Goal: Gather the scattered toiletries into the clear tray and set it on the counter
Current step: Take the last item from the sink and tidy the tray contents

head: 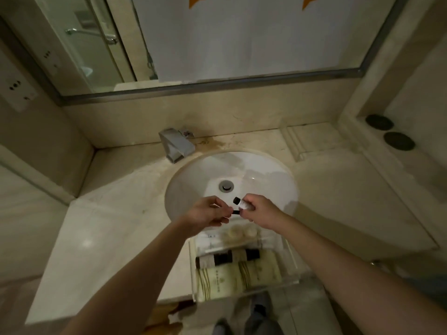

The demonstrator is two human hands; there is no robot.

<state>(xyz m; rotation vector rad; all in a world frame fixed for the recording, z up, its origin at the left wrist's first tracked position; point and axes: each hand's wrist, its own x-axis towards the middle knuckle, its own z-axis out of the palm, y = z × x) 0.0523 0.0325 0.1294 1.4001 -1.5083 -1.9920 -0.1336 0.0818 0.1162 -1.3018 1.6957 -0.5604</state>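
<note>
My right hand [260, 210] grips a small white bottle [244, 204] with a black cap, held over the front of the sink. Just below it is a second black-capped bottle [235, 212]. The fingertips of my left hand [206, 211] pinch its cap, while its body is hidden in my right hand. The clear tray [294, 262] sits on the counter's front edge, just under my wrists. It holds green-striped sachets [220, 279], two dark-capped bottles [227, 258], round soaps [238, 234] and white packets.
The white sink basin [273, 180] with its drain [226, 185] lies beyond my hands, and a square metal tap [177, 146] stands behind it on the left. Beige counter [101, 226] spreads to both sides. A mirror runs along the back wall. Two dark discs [389, 131] sit on the right ledge.
</note>
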